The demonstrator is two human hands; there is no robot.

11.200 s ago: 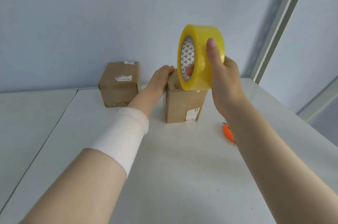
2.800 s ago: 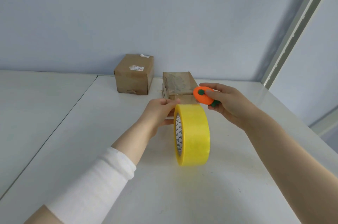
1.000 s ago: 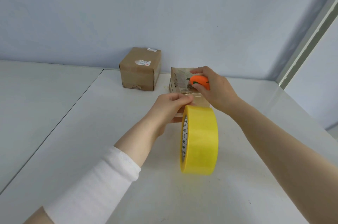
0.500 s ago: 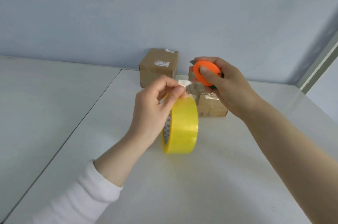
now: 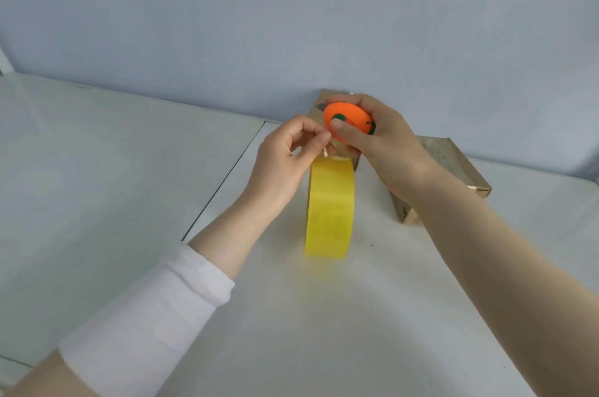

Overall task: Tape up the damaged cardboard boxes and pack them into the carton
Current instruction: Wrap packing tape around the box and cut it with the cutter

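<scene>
My left hand (image 5: 285, 163) now pinches the tape roll's (image 5: 329, 212) freed end, lifted off the table; my right (image 5: 379, 144) grips the orange cutter (image 5: 348, 121). The strip is cut, so the taped box (image 5: 453, 176) beside my right arm can be packed

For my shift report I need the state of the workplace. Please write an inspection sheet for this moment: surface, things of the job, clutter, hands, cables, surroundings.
Surface: white table, with a seam line on its left part.
Job's things: yellow tape roll stands on edge on the table; one cardboard box lies right of it; a second cardboard box at the wall is mostly hidden behind the hands; no carton in view.
Clutter: nothing seen.
Hands: left hand pinches the loose tape end above the roll; right hand grips an orange cutter, its blade tip showing at the left.
Cables: nothing seen.
Surroundings: plain pale blue wall behind the table.
</scene>
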